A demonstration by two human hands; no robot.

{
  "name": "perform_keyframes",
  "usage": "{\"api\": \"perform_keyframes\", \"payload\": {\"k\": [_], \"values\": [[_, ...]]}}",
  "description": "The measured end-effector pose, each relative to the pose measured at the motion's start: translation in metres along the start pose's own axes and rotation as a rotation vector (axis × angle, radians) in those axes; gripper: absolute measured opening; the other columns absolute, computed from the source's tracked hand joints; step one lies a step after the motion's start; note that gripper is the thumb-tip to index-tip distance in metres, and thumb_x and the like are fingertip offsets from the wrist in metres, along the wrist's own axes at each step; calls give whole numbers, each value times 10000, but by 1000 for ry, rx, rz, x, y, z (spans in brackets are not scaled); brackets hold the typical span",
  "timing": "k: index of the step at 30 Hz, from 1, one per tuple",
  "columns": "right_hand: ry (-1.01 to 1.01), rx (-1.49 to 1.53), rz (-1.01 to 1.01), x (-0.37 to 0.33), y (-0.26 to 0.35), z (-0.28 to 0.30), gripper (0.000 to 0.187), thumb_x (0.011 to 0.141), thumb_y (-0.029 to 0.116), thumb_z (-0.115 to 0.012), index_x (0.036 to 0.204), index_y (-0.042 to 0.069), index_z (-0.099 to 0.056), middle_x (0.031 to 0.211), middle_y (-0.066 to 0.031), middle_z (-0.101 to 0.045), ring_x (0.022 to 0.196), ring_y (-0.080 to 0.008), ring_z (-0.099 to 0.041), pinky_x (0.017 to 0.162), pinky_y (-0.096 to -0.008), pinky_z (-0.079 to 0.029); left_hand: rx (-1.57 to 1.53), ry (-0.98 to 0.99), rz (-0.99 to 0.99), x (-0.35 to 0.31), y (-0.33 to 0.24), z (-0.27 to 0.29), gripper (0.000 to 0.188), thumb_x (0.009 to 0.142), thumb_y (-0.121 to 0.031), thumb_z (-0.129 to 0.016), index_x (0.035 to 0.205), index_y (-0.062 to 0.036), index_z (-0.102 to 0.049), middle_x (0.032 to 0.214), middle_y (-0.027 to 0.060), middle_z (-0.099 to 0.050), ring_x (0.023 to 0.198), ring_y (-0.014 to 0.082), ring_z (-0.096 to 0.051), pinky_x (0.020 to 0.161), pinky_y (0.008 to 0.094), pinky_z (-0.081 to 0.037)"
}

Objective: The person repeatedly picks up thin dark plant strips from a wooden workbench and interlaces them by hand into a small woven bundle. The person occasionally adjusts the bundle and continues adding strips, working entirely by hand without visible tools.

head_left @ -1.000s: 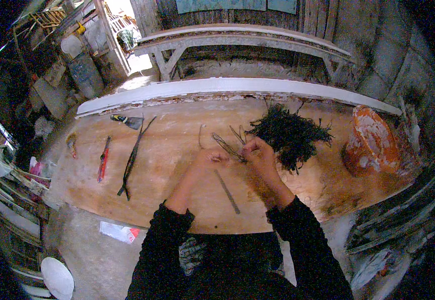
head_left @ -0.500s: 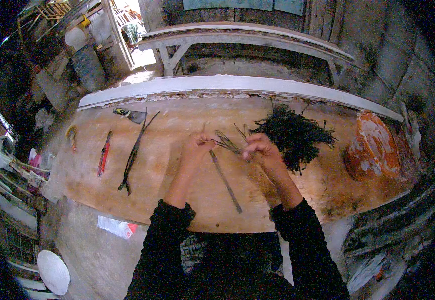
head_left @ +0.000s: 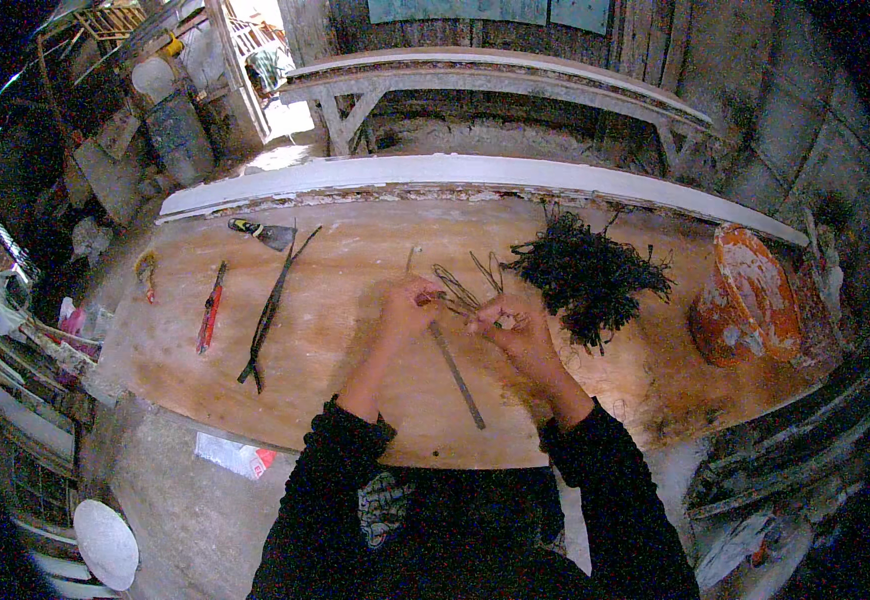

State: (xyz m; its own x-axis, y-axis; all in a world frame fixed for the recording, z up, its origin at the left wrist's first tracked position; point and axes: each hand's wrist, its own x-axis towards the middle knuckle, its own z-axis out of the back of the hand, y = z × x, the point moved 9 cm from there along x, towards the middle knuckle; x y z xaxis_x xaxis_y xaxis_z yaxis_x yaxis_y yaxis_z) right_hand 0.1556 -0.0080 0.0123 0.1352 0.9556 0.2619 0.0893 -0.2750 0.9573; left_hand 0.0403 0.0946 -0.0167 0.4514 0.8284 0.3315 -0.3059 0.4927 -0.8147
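Note:
Both my hands work over the middle of the wooden table, holding a looped bundle of thin dark cord point(head_left: 458, 285) between them. My left hand point(head_left: 413, 303) pinches the cord's left end. Closed fingers of my right hand point(head_left: 517, 325) grip its other side, and loose loops stand up past the fingertips. Under my left hand lies a slim grey rod like a file point(head_left: 457, 376), partly hidden by that hand. Just beyond my right hand is a tangled pile of black cord pieces point(head_left: 590, 270).
On the table's left lie long black strips point(head_left: 273, 310), a putty knife point(head_left: 267, 233), a slim red-and-black tool point(head_left: 211, 312) and a small brush-like thing point(head_left: 147, 275). A smeared orange bucket point(head_left: 745, 300) leans at the right. A white board point(head_left: 455, 175) edges the far side.
My right hand has turned and come slightly down and nearer the left, which has shifted a little right. The cord loops between them have spread wider.

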Motion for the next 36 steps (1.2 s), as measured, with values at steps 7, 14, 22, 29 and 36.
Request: {"api": "perform_keyframes", "payload": {"k": [7,14,22,29,36], "values": [[-318,-83,35,7,-12,33,133,704,-41,-527,798,53,-519,738,-21,-461,676,-124,-470,645,-222,-381,-70,452,-365,-23,-45,-52,145,687,-172,-614,773,-64,-568,801,46,-537,779,175,-517,676,277,-416],[-510,-244,190,5,2,47,180,683,-49,-503,822,65,-498,752,-33,-460,721,-141,-454,674,-250,-381,-274,590,-6,-40,-58,-51,190,711,-214,-589,828,-84,-514,866,0,-526,819,126,-496,693,253,-392],[-182,307,-170,8,-25,25,50,716,76,-567,756,52,-547,832,-52,-484,769,-163,-468,712,-284,-387,-24,-182,154,-9,-36,43,113,718,-153,-570,729,-44,-593,671,48,-589,613,134,-548,566,247,-422],[310,124,-115,-5,-18,-27,102,680,93,-621,767,44,-599,940,-36,-500,925,-144,-456,785,-278,-360,-154,-235,176,-4,1,31,84,700,-97,-571,754,-38,-594,706,44,-591,652,134,-551,608,246,-432],[93,69,-166,-2,-12,-9,95,642,43,-637,674,58,-549,732,-14,-549,796,-130,-502,724,-263,-387,-80,-217,-14,-5,-12,12,44,681,-45,-602,713,-16,-594,684,51,-580,609,102,-531,538,217,-416]]}}
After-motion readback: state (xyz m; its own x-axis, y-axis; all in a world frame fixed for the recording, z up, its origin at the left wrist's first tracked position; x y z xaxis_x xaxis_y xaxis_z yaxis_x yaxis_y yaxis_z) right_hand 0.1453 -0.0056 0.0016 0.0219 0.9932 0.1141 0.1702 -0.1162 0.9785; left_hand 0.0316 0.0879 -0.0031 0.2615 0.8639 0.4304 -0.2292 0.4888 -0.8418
